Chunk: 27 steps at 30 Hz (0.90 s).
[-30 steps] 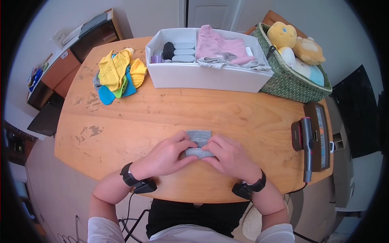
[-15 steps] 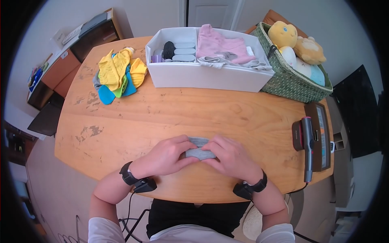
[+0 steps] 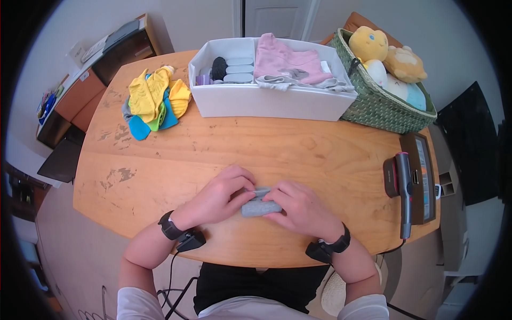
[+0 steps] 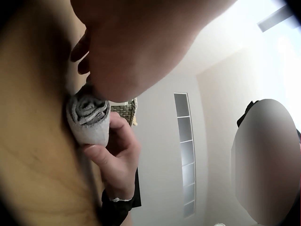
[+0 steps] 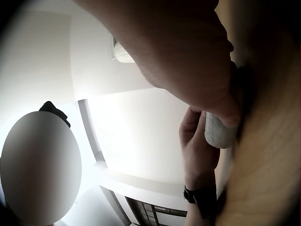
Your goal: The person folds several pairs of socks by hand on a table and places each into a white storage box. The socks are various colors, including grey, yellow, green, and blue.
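A grey cloth (image 3: 257, 208) lies rolled up near the table's front edge, with a short part of it behind the roll. The left hand (image 3: 220, 196) is at its left end, thumb and curled fingers pinching the cloth at the back. From the right, the right hand (image 3: 300, 207) grips the roll between thumb and fingers. The roll's spiral end (image 4: 88, 112) faces the camera in the left wrist view, the right hand (image 4: 120, 157) holding it from below. In the right wrist view the roll (image 5: 218, 132) shows partly below the near hand's fingers.
Yellow, blue and green cloths (image 3: 149, 98) are heaped at the back left. A white divided box (image 3: 272, 102) with folded items stands behind, beside a green basket (image 3: 386, 101) of plush toys. On the right lie a dark case (image 3: 421, 178) and a corded handheld device (image 3: 405, 197).
The grey cloth has become a thicker roll, with less of it lying flat behind. The left hand has shifted from the front of the roll to its back left.
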Available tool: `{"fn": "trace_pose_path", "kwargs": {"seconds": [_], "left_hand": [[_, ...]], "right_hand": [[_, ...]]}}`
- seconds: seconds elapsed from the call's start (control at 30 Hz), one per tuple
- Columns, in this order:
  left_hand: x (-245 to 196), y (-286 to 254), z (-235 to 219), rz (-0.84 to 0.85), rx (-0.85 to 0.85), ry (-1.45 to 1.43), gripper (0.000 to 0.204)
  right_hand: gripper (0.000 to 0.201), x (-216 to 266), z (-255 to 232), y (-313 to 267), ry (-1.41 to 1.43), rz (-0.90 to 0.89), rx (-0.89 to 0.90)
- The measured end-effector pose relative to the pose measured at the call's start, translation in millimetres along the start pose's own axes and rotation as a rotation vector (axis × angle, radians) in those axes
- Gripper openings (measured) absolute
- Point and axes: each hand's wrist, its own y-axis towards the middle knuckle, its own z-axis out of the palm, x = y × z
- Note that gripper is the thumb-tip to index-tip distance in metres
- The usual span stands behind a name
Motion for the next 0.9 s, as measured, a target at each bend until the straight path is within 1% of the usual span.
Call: {"fn": "trace_pose_path", "kwargs": {"seconds": [0.03, 0.07, 0.1, 0.13, 0.17, 0.2, 0.23, 0.27, 0.3, 0.37, 0.43, 0.47, 0.5, 0.53, 0.57, 0.6, 0.63, 0.67, 0.73, 0.77, 0.83, 0.87, 0.9], "left_hand": [[0, 1, 0, 0.119, -0.031, -0.036, 0.008], [1, 1, 3, 0.12, -0.03, -0.037, 0.008], [1, 0, 7, 0.119, -0.017, -0.139, 0.007], [2, -2, 9, 0.116, -0.006, -0.239, 0.005], [1, -3, 9, 0.116, -0.006, -0.239, 0.005], [0, -5, 9, 0.053, 0.004, -0.293, 0.005], [-1, -7, 9, -0.009, 0.014, -0.347, 0.005], [-3, -9, 10, -0.009, 0.014, -0.348, 0.005], [-5, -10, 11, -0.035, -0.003, -0.373, 0.005], [-10, -13, 13, -0.062, -0.022, -0.398, 0.004], [-16, -16, 16, -0.087, -0.069, -0.311, 0.004], [-19, -17, 17, -0.086, -0.068, -0.311, 0.004], [-22, -17, 18, -0.1, -0.104, -0.283, 0.004], [-25, -17, 19, -0.114, -0.14, -0.253, 0.004], [-28, -17, 19, -0.113, -0.14, -0.253, 0.004], [-30, -17, 20, -0.117, -0.181, -0.212, 0.004], [-32, -17, 21, -0.121, -0.222, -0.171, 0.004], [-32, -17, 22, -0.12, -0.223, -0.171, 0.004], [-32, -17, 26, -0.201, -0.276, -0.2, 0.008], [-29, -17, 26, -0.197, -0.276, -0.2, 0.008], [-22, -18, 27, -0.267, -0.229, -0.239, 0.015], [-22, -16, 28, -0.264, -0.23, -0.238, 0.015], [-22, -14, 29, -0.201, -0.252, -0.262, 0.019]], "right_hand": [[0.029, 2, -1, 1, -0.027, -0.028, -0.045], [0.029, 4, -2, 3, -0.053, -0.056, -0.089], [0.029, 3, -2, 5, -0.053, -0.055, -0.09], [0.028, 3, -2, 7, 0.01, -0.121, -0.107], [0.027, 2, -2, 8, 0.073, -0.187, -0.124], [0.027, 1, 0, 6, 0.074, -0.188, -0.123], [0.026, -1, 4, 2, 0.144, -0.156, -0.11], [0.026, -2, 5, -1, 0.214, -0.124, -0.096], [0.026, -2, 4, -2, 0.213, -0.124, -0.094], [0.03, -1, 1, -2, 0.245, -0.071, -0.002], [0.029, 1, -1, 0, 0.22, -0.065, 0.012], [0.029, 2, -2, 0, 0.194, -0.059, 0.024], [0.029, 4, -3, 0, 0.193, -0.058, 0.023], [0.029, 6, -3, 0, 0.201, -0.026, 0.011], [0.028, 7, -3, 0, 0.209, 0.004, -0.002], [0.028, 7, -2, 0, 0.208, 0.003, -0.002], [0.026, 7, 0, 0, 0.185, 0.008, -0.042], [0.025, 6, 2, 0, 0.161, 0.012, -0.081], [0.026, 2, 5, 1, 0.101, -0.008, -0.109], [0.027, 1, 6, 1, 0.043, -0.029, -0.136], [0.026, 0, 7, 0, 0.0, -0.006, -0.165], [0.025, -1, 7, 0, -0.039, 0.017, -0.19], [0.025, -3, 7, 0, -0.042, 0.015, -0.192]]}}
